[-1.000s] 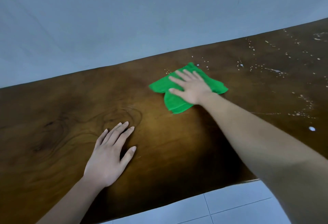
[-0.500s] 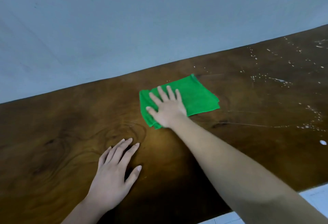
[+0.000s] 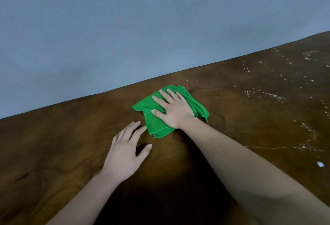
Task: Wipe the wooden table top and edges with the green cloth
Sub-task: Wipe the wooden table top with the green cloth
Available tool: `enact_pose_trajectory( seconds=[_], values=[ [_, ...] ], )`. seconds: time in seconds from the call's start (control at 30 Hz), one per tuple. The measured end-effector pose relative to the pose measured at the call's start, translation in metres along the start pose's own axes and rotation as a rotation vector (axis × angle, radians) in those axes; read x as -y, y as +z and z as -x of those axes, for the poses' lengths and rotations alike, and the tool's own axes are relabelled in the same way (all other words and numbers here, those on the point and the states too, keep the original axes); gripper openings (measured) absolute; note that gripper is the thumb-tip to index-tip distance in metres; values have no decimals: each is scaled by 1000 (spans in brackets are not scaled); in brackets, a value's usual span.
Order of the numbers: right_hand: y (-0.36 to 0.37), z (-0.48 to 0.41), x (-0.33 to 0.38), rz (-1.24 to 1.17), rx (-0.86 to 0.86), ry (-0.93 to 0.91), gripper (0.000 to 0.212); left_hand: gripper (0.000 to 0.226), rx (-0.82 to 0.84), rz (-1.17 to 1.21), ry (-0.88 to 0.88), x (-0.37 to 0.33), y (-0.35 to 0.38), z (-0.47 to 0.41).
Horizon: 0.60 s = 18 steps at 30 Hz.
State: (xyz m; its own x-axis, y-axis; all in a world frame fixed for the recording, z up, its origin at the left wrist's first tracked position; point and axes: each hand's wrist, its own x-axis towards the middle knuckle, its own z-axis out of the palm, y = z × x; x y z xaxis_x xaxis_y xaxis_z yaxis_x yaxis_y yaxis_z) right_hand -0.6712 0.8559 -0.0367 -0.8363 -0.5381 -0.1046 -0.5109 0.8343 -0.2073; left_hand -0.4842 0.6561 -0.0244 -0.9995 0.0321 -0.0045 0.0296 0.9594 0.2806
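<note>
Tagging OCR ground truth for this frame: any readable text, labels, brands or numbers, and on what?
None. No words, labels, brands, numbers or signs are readable anywhere in the view.
Green cloth: plain, with no tag or print showing.
Wooden table: only wood grain and white specks, no writing.
Wall: bare, with a few faint marks that are not text.
Left hand and right hand: nothing written or worn.

soft, even indoor light from above; the wooden table (image 3: 250, 100) glows warm near its middle and falls into deep shadow at the near edge under the forearms, wide-angle bending tilts the far edge, focus fairly sharp, no glare
</note>
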Motion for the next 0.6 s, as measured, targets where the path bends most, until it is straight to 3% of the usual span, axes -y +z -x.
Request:
enact_pose_trajectory(
  seconds=[0.2, 0.43, 0.6],
  values=[
    [-32, 18, -133, -12, -53, 249, 82, 78, 37, -31, 62, -43, 23, -48],
    [-62, 65, -281, -15, -100, 494, 83, 85, 6, -102, 18, -84, 44, -79],
    [-69, 67, -330, -33, -116, 700, 87, 81, -20, -142, -8, -86, 51, -80]
  ],
)
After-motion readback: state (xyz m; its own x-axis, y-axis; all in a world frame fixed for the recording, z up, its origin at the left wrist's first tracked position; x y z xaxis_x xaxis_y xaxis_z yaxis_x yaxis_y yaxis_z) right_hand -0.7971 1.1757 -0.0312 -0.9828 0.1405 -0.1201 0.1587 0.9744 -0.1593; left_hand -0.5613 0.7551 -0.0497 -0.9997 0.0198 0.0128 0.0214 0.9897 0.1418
